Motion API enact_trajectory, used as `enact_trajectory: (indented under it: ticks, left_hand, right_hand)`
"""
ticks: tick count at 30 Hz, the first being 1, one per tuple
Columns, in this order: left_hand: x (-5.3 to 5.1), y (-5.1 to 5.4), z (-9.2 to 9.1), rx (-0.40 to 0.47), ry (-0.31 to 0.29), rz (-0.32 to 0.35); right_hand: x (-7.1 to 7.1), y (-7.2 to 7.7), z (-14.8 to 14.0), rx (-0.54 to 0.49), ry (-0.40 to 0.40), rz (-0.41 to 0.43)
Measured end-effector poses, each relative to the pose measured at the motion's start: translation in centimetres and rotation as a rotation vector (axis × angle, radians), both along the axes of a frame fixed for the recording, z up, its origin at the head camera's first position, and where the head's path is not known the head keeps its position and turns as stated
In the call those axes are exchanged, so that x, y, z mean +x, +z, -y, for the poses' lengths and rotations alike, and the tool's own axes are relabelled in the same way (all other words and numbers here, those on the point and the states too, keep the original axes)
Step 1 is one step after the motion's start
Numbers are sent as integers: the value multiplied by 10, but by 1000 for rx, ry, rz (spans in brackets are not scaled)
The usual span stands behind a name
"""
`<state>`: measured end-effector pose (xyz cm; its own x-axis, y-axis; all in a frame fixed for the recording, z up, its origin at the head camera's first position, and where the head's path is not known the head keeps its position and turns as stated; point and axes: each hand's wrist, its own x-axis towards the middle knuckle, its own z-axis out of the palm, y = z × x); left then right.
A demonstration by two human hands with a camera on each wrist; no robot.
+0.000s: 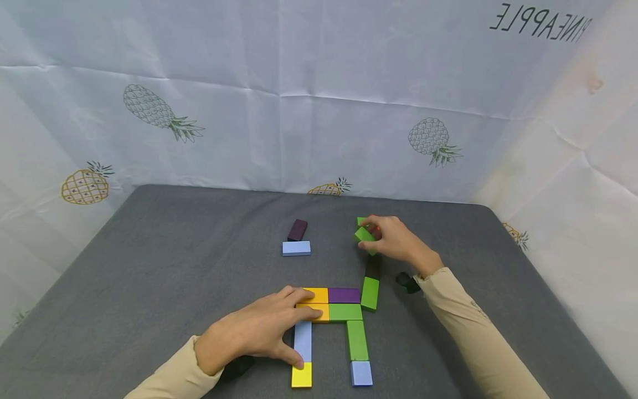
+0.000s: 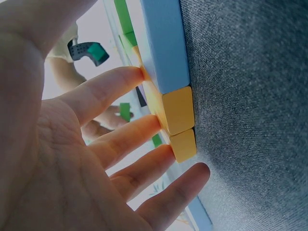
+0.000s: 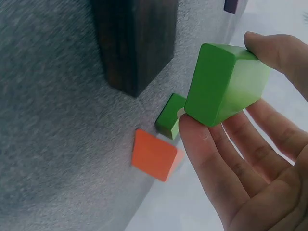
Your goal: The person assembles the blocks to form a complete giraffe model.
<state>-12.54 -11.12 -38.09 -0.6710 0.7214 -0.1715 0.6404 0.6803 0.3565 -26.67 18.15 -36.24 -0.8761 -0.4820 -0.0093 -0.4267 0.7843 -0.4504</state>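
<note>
My right hand [image 1: 396, 238] pinches a green block [image 3: 211, 86] between thumb and fingers, raised off the cloth in the right wrist view. Beneath and beyond it lie another green block [image 3: 171, 115] and an orange block [image 3: 153, 154]. My left hand [image 1: 259, 327] rests with spread fingers on two yellow blocks [image 1: 323, 312] at the upper left of a flat block layout. Its thumb reaches the lower yellow block [image 1: 302, 377], below a light blue block [image 1: 303, 341]. A purple block [image 1: 344, 295] and a green block [image 1: 345, 312] continue the rows rightward.
A dark block [image 1: 373, 267] and a green block [image 1: 370, 293] form a line right of the layout. Farther back lie a dark purple block [image 1: 298, 230] and a light blue block [image 1: 296, 249]. Pineapple-print fabric [image 1: 279, 138] hangs behind the grey cloth-covered table [image 1: 199, 249].
</note>
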Motion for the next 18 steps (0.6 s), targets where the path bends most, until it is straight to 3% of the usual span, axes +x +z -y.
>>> enact_trajectory:
  ticks: [18]
  left_hand:
    - [1,0,1,5,-4,-10]
  right_hand:
    - [-2,-9,-28,-5,-98,11]
